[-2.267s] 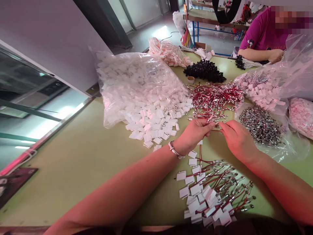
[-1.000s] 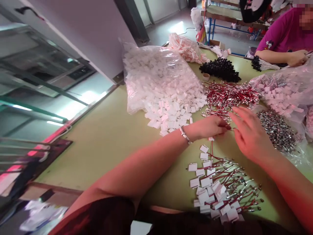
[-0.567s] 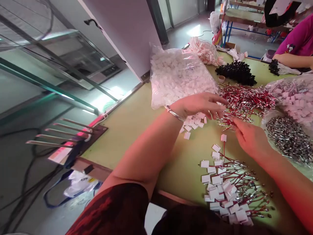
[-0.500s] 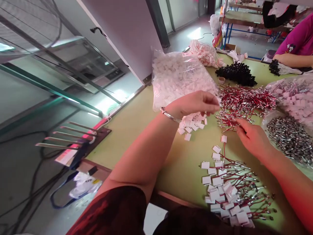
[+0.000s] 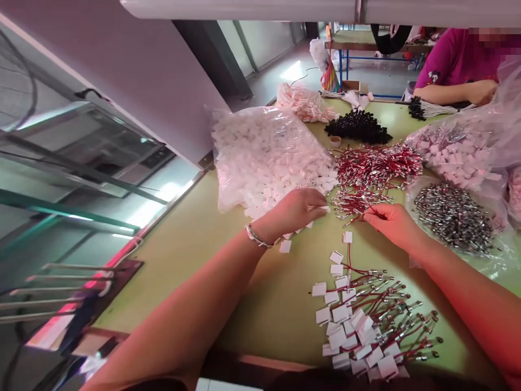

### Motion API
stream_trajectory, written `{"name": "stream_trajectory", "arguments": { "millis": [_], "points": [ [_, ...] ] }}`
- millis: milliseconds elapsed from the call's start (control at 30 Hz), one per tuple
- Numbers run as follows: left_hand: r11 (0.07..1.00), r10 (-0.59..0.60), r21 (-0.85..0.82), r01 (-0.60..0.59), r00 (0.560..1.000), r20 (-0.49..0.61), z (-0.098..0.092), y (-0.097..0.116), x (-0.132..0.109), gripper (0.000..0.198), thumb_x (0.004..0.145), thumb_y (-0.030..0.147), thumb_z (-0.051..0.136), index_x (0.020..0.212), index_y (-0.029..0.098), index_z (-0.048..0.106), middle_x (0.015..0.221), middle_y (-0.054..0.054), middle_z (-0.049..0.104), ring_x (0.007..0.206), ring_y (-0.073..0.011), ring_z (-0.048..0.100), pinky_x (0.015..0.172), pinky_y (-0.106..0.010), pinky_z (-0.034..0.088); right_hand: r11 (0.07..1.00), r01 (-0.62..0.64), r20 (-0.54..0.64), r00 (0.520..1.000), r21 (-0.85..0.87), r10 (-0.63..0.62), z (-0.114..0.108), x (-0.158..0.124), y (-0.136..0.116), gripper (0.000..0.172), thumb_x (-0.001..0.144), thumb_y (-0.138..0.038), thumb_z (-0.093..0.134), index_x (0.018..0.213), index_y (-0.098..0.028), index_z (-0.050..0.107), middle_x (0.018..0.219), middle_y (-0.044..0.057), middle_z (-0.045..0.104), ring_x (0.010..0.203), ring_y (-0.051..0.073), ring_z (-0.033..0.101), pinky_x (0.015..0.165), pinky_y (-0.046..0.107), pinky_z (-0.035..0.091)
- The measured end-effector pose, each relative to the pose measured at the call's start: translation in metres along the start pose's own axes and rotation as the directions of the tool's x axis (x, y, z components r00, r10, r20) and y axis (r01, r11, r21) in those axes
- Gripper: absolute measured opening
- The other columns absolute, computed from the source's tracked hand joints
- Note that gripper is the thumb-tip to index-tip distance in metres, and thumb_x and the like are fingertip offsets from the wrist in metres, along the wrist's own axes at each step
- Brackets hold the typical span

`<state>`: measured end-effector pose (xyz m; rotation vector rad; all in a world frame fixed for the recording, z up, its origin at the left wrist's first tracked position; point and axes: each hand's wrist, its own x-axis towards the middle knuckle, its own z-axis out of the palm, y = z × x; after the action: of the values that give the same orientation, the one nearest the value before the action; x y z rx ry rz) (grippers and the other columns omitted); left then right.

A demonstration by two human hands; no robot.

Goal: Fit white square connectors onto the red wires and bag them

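My left hand, a bangle on its wrist, rests on the loose white plastic housings spilled from a clear bag, fingers curled and pinching one white piece. My right hand is closed at the near edge of the red wire pile, fingertips pinched on a red wire with a metal terminal. Close to me lies a heap of finished pieces: red wires with white housings and metal ends.
On the green table stand a bag of metal terminals, a bag of white parts, a black connector pile, a tape roll and a pink-white bag. A person in a magenta shirt sits at the far right.
Both hands left the joined piece at the heap. My left hand went to the white housings and closed on one; my right hand reached into the red wires. The head swung left, then back.
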<state>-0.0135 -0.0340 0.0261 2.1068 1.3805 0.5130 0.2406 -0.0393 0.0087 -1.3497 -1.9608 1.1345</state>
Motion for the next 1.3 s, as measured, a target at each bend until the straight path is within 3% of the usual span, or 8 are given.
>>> {"name": "stream_trajectory", "arguments": {
  "millis": [67,167,267,367,733,933,1133,1300],
  "points": [
    [0.918,-0.202,-0.349,0.189,0.979,-0.001,0.007,0.014,0.003,0.019,0.080,0.033,0.065,0.080,0.015,0.072,0.079,-0.005,0.067,0.069,-0.0150,0.059,0.067,-0.030,0.047,0.999,-0.012,-0.047,0.999,0.047,0.015,-0.001,0.000,0.000,0.025,0.081,-0.036,0.055,0.063,-0.020,0.054,0.057,-0.005,0.043,0.054,0.010,0.035,0.052,0.026,0.029],
    [0.573,-0.306,-0.767,0.290,0.943,0.128,0.023,0.029,0.010,0.020,0.076,0.027,0.072,0.092,0.015,0.072,0.074,-0.003,0.067,0.063,-0.0105,0.059,0.066,-0.027,0.047,0.998,-0.032,-0.114,0.993,0.058,0.038,-0.002,-0.002,-0.002,0.025,0.079,-0.037,0.056,0.061,-0.020,0.052,0.057,-0.005,0.042,0.054,0.009,0.034,0.050,0.025,0.028],
    [0.287,-0.251,-0.921,0.265,0.948,0.194,0.042,0.032,0.016,0.030,0.075,0.017,0.073,0.105,0.016,0.070,0.082,-0.003,0.070,0.070,-0.0089,0.061,0.072,-0.025,0.048,1.000,0.011,-0.166,0.986,-0.005,-0.011,-0.002,-0.004,-0.004,0.020,0.077,-0.033,0.057,0.063,-0.019,0.056,0.057,-0.004,0.046,0.054,0.010,0.036,0.051,0.025,0.031],
    [0.188,-0.217,-0.949,0.254,0.953,0.212,0.055,0.029,0.016,0.023,0.077,0.015,0.071,0.100,0.015,0.071,0.085,-0.005,0.070,0.074,-0.0091,0.062,0.075,-0.025,0.047,0.998,0.050,-0.202,0.978,-0.044,-0.058,-0.001,-0.004,-0.003,0.018,0.078,-0.032,0.057,0.066,-0.019,0.059,0.059,-0.003,0.052,0.054,0.010,0.040,0.053,0.026,0.033],
    [0.437,-0.132,-0.888,0.140,0.987,0.091,0.058,0.023,0.012,0.029,0.083,0.023,0.065,0.112,0.021,0.070,0.079,0.000,0.064,0.061,-0.0077,0.044,0.060,-0.024,0.035,0.905,0.257,-0.180,0.926,-0.340,-0.331,-0.006,-0.002,0.003,0.016,0.085,-0.024,0.055,0.070,-0.021,0.061,0.067,-0.001,0.061,0.063,0.013,0.052,0.060,0.027,0.037],
    [0.349,0.011,-0.920,0.179,0.981,0.194,0.047,0.025,0.009,0.025,0.081,0.029,0.069,0.104,0.019,0.061,0.079,0.001,0.058,0.063,-0.0081,0.045,0.058,-0.023,0.035,0.893,0.320,-0.112,0.922,-0.317,-0.370,-0.009,-0.001,0.001,0.018,0.088,-0.026,0.054,0.072,-0.022,0.063,0.069,0.000,0.060,0.064,0.013,0.052,0.061,0.028,0.039],
    [0.320,-0.078,-0.914,0.250,0.968,0.237,0.048,0.024,0.009,0.026,0.075,0.031,0.073,0.091,0.015,0.061,0.073,0.000,0.059,0.062,-0.0078,0.050,0.058,-0.022,0.037,0.810,0.316,-0.079,0.911,-0.493,-0.404,-0.007,-0.005,-0.001,0.021,0.090,-0.025,0.046,0.079,-0.024,0.065,0.072,0.001,0.061,0.067,0.015,0.052,0.061,0.030,0.036],
    [0.496,-0.127,-0.837,0.231,0.973,0.193,0.056,0.029,0.011,0.020,0.078,0.029,0.070,0.091,0.014,0.064,0.064,0.002,0.060,0.054,-0.0077,0.050,0.050,-0.022,0.036,0.774,0.256,-0.078,0.928,-0.579,-0.365,0.003,-0.010,-0.002,0.023,0.088,-0.021,0.040,0.070,-0.021,0.055,0.067,0.003,0.057,0.061,0.014,0.047,0.057,0.030,0.031]
  ]
}}
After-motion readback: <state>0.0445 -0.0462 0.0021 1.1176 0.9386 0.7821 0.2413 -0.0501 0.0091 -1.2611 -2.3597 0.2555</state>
